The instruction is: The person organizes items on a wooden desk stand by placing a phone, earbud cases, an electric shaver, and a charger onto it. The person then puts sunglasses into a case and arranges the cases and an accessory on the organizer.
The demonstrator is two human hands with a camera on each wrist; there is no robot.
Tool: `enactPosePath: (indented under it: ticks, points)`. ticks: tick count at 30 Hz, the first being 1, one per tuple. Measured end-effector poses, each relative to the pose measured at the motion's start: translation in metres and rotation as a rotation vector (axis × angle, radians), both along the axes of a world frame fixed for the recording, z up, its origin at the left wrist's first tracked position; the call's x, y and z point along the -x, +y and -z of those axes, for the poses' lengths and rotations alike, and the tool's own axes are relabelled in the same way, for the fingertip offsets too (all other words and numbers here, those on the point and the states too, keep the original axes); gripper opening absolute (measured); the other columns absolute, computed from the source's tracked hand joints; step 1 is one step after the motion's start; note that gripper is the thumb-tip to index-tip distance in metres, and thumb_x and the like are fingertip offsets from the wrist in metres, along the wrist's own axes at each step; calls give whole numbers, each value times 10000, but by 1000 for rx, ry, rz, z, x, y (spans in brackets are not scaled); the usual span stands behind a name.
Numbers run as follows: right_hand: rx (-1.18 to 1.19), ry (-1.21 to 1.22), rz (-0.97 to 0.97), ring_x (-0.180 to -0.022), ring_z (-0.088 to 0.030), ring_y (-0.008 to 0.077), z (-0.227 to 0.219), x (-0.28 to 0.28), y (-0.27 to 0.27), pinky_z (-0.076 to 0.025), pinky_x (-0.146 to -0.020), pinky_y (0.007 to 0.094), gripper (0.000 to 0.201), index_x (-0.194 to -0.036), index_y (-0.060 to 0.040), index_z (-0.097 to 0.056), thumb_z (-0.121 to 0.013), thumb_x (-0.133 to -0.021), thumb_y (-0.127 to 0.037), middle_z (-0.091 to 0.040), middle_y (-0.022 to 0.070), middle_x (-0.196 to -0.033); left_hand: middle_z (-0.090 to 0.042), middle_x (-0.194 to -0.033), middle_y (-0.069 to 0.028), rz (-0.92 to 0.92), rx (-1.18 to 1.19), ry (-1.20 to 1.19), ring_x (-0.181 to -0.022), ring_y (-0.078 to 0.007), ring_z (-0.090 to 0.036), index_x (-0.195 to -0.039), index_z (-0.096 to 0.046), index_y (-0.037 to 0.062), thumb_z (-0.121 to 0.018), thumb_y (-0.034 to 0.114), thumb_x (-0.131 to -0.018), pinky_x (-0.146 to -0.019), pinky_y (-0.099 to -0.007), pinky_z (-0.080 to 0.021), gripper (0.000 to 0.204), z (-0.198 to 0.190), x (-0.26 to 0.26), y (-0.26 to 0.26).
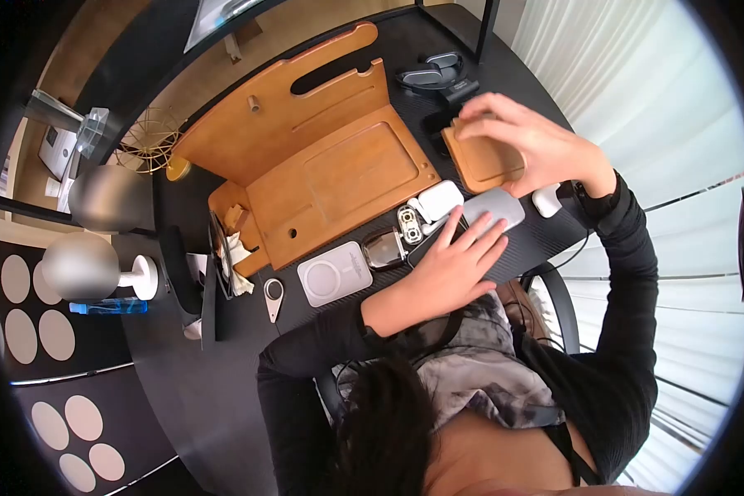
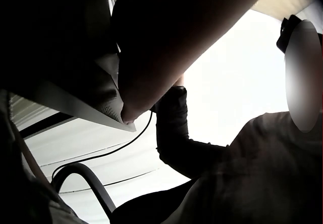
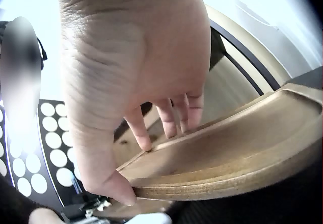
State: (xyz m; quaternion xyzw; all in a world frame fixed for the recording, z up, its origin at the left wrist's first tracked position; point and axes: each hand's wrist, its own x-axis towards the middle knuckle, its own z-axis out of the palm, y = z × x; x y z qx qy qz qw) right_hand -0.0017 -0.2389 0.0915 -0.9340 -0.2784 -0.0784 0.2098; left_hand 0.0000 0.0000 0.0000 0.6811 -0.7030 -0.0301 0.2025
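Note:
At the right of the head view, my right hand (image 1: 546,147) grips a small wooden tray (image 1: 481,159) by its edges. In the right wrist view, the thumb presses the near edge of that tray and the fingertips reach its opposite rim. My left hand (image 1: 448,266) lies palm down with its fingers stretched out, the tips on a smooth grey rounded object (image 1: 498,207). Just left of those fingers are a white rounded case (image 1: 441,201) and a small clear-and-white item with two round parts (image 1: 408,224). In the left wrist view, the fingers are mostly dark.
A large wooden desk organizer (image 1: 331,178) with an upright slotted back stands on the black desk (image 1: 174,364). Before it lie a grey pad with a ring (image 1: 334,274), dark glasses (image 1: 384,248) and a small white ring-ended item (image 1: 274,298). Black headphones (image 1: 431,74) lie behind.

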Motion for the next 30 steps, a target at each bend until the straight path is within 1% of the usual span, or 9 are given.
enactPosePath:
  ticks: [3,7,9,13,15,16,18,22,30]
  points:
    - [-11,-91,-8,-1191,-477,348,-25,3,20,-430,-975,413,758,-1207,-75,-555,-750,-475,-65,-465,143,-1282,-412,-1389,-234,-89,120,220,-1353,-344,-347,-1387,-386,-18,-608,343,-904,-1125,-511,-227,643,-7,-6,-4]
    - [58,-93,-30,-1174,-489,362,-32,4,55,-429,-947,448,768,-1201,-78,-562,-765,-460,-78,-477,152,-1289,-496,-1332,-134,-208,100,1445,-1228,-247,-511,-1374,-371,-12,-576,249,-957,-1022,-388,-429,533,-40,-34,7]
    - [-57,-60,-103,-1192,-487,352,-24,-4,68,-420,-965,435,741,-1237,-63,-553,-793,-537,-101,-476,141,-1311,-552,-1272,-128,-247,338,1825,-1140,-243,-585,-1343,-413,1,-563,217,-960,-892,-380,-542,464,-44,-49,15]
    - [-51,-225,-70,-1178,-500,370,-29,-28,55,-446,-964,416,622,-1234,-34,-560,-791,-699,-252,-470,187,-1327,-587,-1225,-161,-442,478,1928,-1055,-280,-634,-1297,-443,-15,-555,202,-954,-748,-400,-602,422,-44,-89,44]
    - [-45,-191,19,-1150,-525,352,-14,-47,20,-447,-953,400,567,-1184,-14,-578,-771,-741,-310,-549,189,-1232,-580,-1237,-173,-534,533,1864,-1039,-278,-641,-1299,-450,-9,-548,184,-950,-757,-380,-603,411,-48,-106,55]
    - [-83,55,106,-1202,-509,323,-11,-49,3,-415,-1006,380,509,-1185,-23,-582,-750,-745,-216,-537,159,-1273,-580,-1237,-173,-538,542,1861,-1039,-278,-641,-1299,-450,-9,-548,184,-950,-757,-380,-603,411,-46,-116,60]
    - [99,291,265,-1153,-526,337,12,-57,-30,-431,-980,374,627,-1204,0,-565,-790,-647,-180,-568,162,-1187,-639,-1109,-158,-600,586,1997,-917,-252,-674,-1240,-496,6,-561,178,-938,-702,-349,-599,353,-34,-136,68]
    - [163,446,233,-1268,-408,340,49,-62,-49,-386,-1038,398,927,-1324,-63,-484,-841,-470,-110,-432,122,-1343,-663,-824,-96,-628,504,2006,-633,-211,-650,-1084,-519,47,-604,200,-922,-585,-317,-557,239,-6,-168,84]
    - [76,432,256,-1200,-459,311,50,-64,-44,-419,-1014,358,946,-1319,-85,-490,-837,-439,-64,-439,96,-1293,-664,-853,-108,-627,577,2005,-650,-214,-651,-1081,-527,48,-630,207,-927,-590,-329,-561,244,-11,-161,80]
